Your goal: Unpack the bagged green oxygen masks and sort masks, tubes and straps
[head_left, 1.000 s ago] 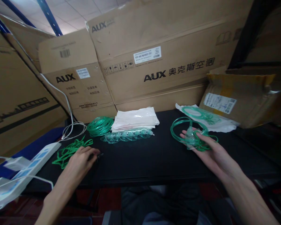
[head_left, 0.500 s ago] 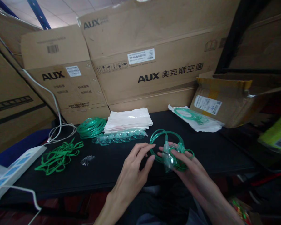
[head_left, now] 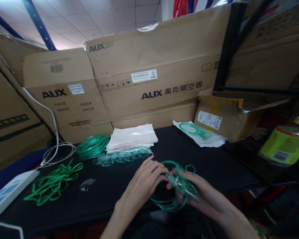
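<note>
Black table [head_left: 114, 186]. Left hand [head_left: 146, 176], fingers bent; cannot tell if gripping. Right hand [head_left: 204, 191] just beside, clamped. Green tubing [head_left: 169, 208]: 1 loose coil below both. Clear mask [head_left: 187, 190]: tilted in right hand's grip, near table's front edge.

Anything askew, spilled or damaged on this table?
Mildly: the green straps at left lie in a loose tangle, unlike the neatly coiled tubing behind them. The small carton at right stands open with a ragged flap. No spill shows. The mask is partly covered by the right hand, so unclear.
</note>
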`<act>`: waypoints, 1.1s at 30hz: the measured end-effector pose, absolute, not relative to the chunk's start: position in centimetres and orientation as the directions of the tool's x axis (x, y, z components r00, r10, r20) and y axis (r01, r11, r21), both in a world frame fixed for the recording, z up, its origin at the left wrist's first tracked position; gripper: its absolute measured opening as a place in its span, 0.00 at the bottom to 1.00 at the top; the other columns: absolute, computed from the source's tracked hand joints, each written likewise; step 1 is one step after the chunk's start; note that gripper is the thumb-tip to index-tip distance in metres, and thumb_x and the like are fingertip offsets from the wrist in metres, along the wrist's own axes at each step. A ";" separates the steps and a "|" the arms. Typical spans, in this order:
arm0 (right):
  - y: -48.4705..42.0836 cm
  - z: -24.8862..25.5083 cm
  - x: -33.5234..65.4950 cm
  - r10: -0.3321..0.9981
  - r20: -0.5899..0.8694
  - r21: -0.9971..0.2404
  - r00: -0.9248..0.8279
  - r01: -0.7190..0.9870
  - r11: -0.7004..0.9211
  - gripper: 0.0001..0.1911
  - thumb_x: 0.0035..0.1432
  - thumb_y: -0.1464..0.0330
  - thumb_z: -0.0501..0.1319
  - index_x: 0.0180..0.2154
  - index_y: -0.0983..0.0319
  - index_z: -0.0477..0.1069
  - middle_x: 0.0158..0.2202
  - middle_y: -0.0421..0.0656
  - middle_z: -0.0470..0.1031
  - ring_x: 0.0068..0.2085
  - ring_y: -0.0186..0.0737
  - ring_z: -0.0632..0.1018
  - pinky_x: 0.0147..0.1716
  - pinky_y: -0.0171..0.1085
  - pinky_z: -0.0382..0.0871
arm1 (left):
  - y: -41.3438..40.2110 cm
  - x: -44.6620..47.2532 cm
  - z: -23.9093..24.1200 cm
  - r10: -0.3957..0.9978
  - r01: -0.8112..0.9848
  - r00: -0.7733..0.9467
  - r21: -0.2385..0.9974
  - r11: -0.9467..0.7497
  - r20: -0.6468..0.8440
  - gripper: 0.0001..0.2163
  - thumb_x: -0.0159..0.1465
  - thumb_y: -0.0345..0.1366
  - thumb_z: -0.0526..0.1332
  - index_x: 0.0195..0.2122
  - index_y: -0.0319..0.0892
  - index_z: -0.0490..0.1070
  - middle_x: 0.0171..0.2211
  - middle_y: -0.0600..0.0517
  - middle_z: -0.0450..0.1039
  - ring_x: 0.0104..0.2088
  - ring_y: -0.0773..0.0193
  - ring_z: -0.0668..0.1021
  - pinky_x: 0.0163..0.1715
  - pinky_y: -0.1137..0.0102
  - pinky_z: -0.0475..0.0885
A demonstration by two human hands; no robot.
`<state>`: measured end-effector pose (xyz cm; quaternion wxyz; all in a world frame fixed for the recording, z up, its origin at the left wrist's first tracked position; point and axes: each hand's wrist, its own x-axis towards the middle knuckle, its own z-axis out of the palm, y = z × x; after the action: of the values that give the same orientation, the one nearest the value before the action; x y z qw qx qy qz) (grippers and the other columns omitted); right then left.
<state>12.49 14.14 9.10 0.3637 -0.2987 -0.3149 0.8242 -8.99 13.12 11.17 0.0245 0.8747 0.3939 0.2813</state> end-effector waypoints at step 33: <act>17.6 6.7 9.9 0.515 0.601 -0.040 -0.612 0.620 0.784 0.13 0.70 0.67 0.58 0.54 0.60 0.71 0.53 0.50 0.78 0.48 0.51 0.79 0.46 0.49 0.71 | 14.6 -10.9 8.9 0.804 0.794 0.390 0.278 -0.540 0.449 0.04 0.72 0.31 0.58 0.46 0.43 0.70 0.45 0.51 0.77 0.45 0.59 0.75 0.50 0.62 0.69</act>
<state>9.92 17.64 6.72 0.3055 -0.3175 -0.8936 -0.0859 -10.89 14.62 8.90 0.0089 0.8335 0.4795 0.2744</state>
